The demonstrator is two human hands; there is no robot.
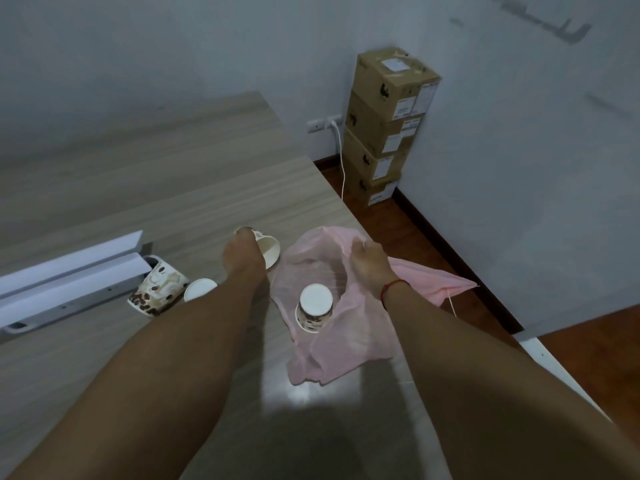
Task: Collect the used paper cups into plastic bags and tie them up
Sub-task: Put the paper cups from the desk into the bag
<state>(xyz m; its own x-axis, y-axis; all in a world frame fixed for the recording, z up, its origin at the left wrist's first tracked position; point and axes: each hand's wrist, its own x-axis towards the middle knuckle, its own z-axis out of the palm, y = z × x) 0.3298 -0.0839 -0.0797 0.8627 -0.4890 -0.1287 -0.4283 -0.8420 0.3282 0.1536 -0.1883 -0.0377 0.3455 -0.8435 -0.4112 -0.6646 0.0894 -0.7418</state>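
Observation:
A thin pink plastic bag [349,344] lies open on the wooden table [173,202]. Inside it rests one patterned paper cup [313,308], its white bottom facing up. My right hand [369,268] pinches the bag's upper rim and holds the mouth open. My left hand [242,254] grips another paper cup [269,249], tipped on its side just left of the bag's mouth. Two more cups lie on the table to the left: a large one with a coffee-bean print [157,291] and a smaller one [199,289] partly hidden behind my left forearm.
A white metal bracket or rail [69,271] lies on the table's left side, touching the printed cup. The table's right edge runs diagonally past the bag. Beyond it, stacked cardboard boxes [388,123] stand in the corner beside a wall socket with a white cable [341,157].

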